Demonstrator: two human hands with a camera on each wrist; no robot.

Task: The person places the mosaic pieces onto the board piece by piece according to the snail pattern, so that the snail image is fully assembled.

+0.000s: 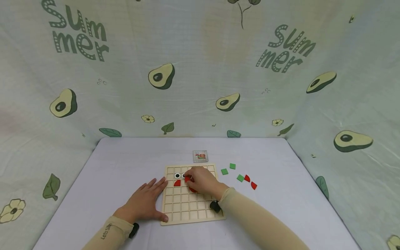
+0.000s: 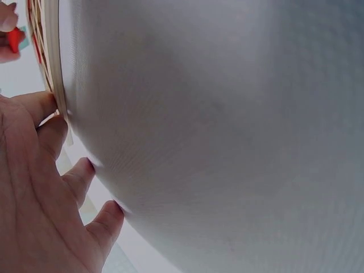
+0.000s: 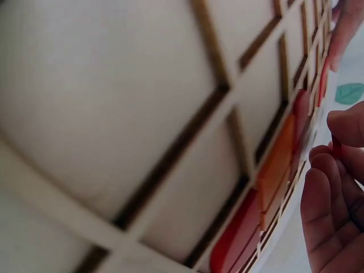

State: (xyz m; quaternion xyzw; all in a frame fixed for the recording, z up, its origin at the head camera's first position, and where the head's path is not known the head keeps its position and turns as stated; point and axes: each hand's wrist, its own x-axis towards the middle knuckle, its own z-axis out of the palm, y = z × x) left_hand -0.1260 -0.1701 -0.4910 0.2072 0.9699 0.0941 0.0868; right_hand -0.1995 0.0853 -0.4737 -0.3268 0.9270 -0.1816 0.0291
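Note:
A wooden grid board (image 1: 176, 216) lies on the white table. My right hand (image 1: 201, 180) is over its upper middle and pinches a small red tile (image 3: 336, 149) between thumb and fingers. Two round eye tiles, the left one (image 1: 177, 176) in full view and the other (image 1: 183, 176) beside my fingertips, sit in the upper cells. Below them is a red quarter-round tile (image 1: 177, 183). Another red tile (image 1: 192, 190) and an orange tile (image 3: 276, 165) lie in cells by or under my right hand. My left hand (image 1: 143, 202) rests with spread fingers at the board's left edge.
Right of the board lie green squares, one at the top (image 1: 232, 166), and two red quarter-round pieces, the outer one (image 1: 253, 185) close to the other. A small picture card (image 1: 200, 156) lies behind the board. A printed cloth (image 1: 193, 114) hangs behind the table.

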